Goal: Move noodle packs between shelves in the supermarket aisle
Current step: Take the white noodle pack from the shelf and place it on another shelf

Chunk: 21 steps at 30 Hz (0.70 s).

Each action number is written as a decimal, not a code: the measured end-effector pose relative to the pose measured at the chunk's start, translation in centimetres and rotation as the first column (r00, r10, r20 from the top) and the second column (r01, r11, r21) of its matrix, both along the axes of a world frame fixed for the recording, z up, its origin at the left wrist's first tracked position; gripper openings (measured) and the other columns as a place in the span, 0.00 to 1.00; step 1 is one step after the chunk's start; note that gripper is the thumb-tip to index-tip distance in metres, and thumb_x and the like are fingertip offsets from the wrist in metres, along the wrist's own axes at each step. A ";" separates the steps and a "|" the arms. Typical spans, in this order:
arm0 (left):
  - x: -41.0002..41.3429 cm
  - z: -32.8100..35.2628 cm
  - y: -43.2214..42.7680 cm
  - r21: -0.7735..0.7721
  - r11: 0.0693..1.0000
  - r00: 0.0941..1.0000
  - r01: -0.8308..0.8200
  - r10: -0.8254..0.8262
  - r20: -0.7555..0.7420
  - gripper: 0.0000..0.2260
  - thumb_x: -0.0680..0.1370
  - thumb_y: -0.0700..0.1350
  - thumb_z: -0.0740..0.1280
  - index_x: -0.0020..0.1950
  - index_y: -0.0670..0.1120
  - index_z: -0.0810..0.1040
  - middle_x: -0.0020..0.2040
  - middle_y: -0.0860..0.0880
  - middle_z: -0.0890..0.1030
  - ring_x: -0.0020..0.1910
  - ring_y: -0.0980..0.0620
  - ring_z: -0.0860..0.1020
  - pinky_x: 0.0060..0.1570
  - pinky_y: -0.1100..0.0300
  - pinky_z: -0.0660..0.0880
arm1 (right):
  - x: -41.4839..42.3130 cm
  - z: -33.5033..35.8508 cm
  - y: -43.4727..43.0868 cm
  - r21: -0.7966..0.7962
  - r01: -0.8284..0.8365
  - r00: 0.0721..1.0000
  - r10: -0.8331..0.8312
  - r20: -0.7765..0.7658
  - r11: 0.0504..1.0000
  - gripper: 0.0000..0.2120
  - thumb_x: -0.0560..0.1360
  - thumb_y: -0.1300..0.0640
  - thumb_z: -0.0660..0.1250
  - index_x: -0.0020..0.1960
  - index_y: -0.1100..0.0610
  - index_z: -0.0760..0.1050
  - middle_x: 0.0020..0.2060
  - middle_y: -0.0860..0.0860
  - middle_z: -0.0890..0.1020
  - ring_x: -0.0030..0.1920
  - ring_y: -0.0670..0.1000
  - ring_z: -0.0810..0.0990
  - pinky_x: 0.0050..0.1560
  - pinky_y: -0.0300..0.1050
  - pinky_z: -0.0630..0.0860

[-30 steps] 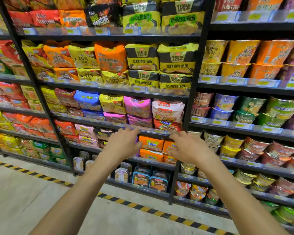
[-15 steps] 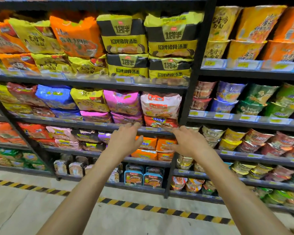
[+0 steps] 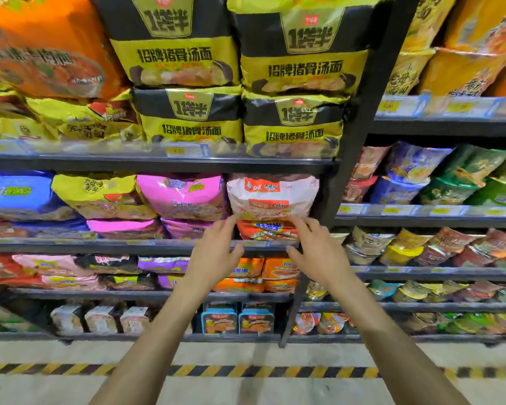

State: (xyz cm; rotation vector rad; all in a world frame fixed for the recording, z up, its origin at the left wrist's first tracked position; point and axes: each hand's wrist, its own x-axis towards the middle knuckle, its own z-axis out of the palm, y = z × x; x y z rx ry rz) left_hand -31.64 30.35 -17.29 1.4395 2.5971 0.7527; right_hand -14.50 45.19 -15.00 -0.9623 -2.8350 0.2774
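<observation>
Your left hand (image 3: 216,251) and right hand (image 3: 317,254) are raised in front of the shelf (image 3: 100,246), fingers spread and fairly straight, holding nothing. Their fingertips lie at the lower edge of the white noodle pack (image 3: 272,195), one towards each bottom corner; whether they touch it is unclear. That pack sits on a red pack (image 3: 268,232) at the shelf's right end, just beside the black post (image 3: 360,127). Left of it are pink packs (image 3: 181,197). Above sit black-and-yellow packs (image 3: 292,124). Near you, a striped line (image 3: 246,371) crosses the floor.
</observation>
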 end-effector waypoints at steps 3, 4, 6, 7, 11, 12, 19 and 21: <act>-1.5 -2.0 1.7 0.144 0.989 0.996 -0.008 -0.005 0.091 0.31 0.82 0.47 0.66 0.82 0.52 0.56 0.71 0.45 0.71 0.69 0.43 0.72 0.58 0.49 0.74 | -1.1 -1.6 1.5 -0.023 0.004 0.992 -0.007 -0.130 1.000 0.32 0.79 0.51 0.64 0.79 0.49 0.55 0.76 0.53 0.64 0.67 0.58 0.72 0.53 0.52 0.79; -1.8 -2.5 2.1 0.182 0.983 0.993 -0.009 -0.013 0.116 0.33 0.81 0.46 0.66 0.83 0.51 0.54 0.74 0.46 0.69 0.72 0.45 0.70 0.61 0.51 0.72 | -1.3 -2.0 1.9 -0.045 0.004 0.984 -0.012 -0.176 0.999 0.33 0.79 0.52 0.65 0.80 0.48 0.53 0.76 0.52 0.62 0.68 0.58 0.71 0.54 0.52 0.78; -2.5 -3.4 3.1 0.242 0.970 0.990 0.004 -0.038 0.137 0.36 0.81 0.45 0.67 0.83 0.50 0.50 0.78 0.48 0.64 0.76 0.49 0.65 0.68 0.55 0.67 | -1.8 -2.8 2.5 -0.095 0.006 0.961 -0.032 -0.276 0.995 0.37 0.80 0.52 0.65 0.81 0.46 0.48 0.78 0.51 0.59 0.73 0.55 0.66 0.59 0.53 0.76; -2.9 -3.9 3.6 0.268 0.963 0.989 0.007 -0.046 0.140 0.37 0.81 0.45 0.67 0.83 0.50 0.49 0.79 0.49 0.63 0.77 0.51 0.63 0.69 0.57 0.65 | -2.1 -3.0 2.8 -0.107 0.010 0.947 -0.044 -0.317 0.994 0.38 0.80 0.53 0.66 0.82 0.45 0.47 0.79 0.50 0.58 0.75 0.54 0.64 0.60 0.52 0.75; -4.2 -5.2 5.1 0.328 0.945 0.989 0.002 -0.050 0.139 0.38 0.82 0.47 0.67 0.83 0.53 0.45 0.79 0.62 0.53 0.77 0.64 0.55 0.73 0.63 0.57 | -2.8 -4.1 4.1 -0.083 0.045 0.908 -0.075 -0.412 0.996 0.36 0.81 0.53 0.64 0.81 0.45 0.46 0.79 0.48 0.56 0.75 0.52 0.63 0.54 0.47 0.77; -4.4 -5.5 5.4 0.331 0.944 0.989 0.005 -0.053 0.136 0.38 0.82 0.47 0.66 0.83 0.53 0.44 0.78 0.64 0.52 0.76 0.66 0.54 0.73 0.63 0.58 | -2.9 -4.5 4.5 -0.084 0.058 0.901 -0.088 -0.425 0.995 0.36 0.81 0.53 0.64 0.81 0.44 0.47 0.79 0.48 0.55 0.74 0.52 0.64 0.50 0.47 0.78; -4.9 -7.2 8.1 0.408 0.913 0.989 -0.012 -0.048 0.136 0.46 0.80 0.45 0.71 0.79 0.65 0.37 0.79 0.70 0.44 0.77 0.72 0.48 0.75 0.66 0.55 | -4.0 -6.7 5.5 -0.177 0.059 0.833 -0.146 -0.533 0.982 0.39 0.80 0.55 0.66 0.80 0.40 0.45 0.81 0.50 0.55 0.75 0.40 0.60 0.58 0.38 0.72; -5.1 -7.7 8.6 0.418 0.908 0.986 -0.033 -0.040 0.165 0.47 0.79 0.46 0.72 0.78 0.67 0.36 0.78 0.72 0.43 0.77 0.71 0.48 0.75 0.65 0.57 | -4.7 -7.1 5.8 -0.211 0.013 0.803 -0.136 -0.581 0.977 0.40 0.80 0.57 0.67 0.81 0.42 0.46 0.79 0.50 0.58 0.72 0.28 0.56 0.61 0.23 0.62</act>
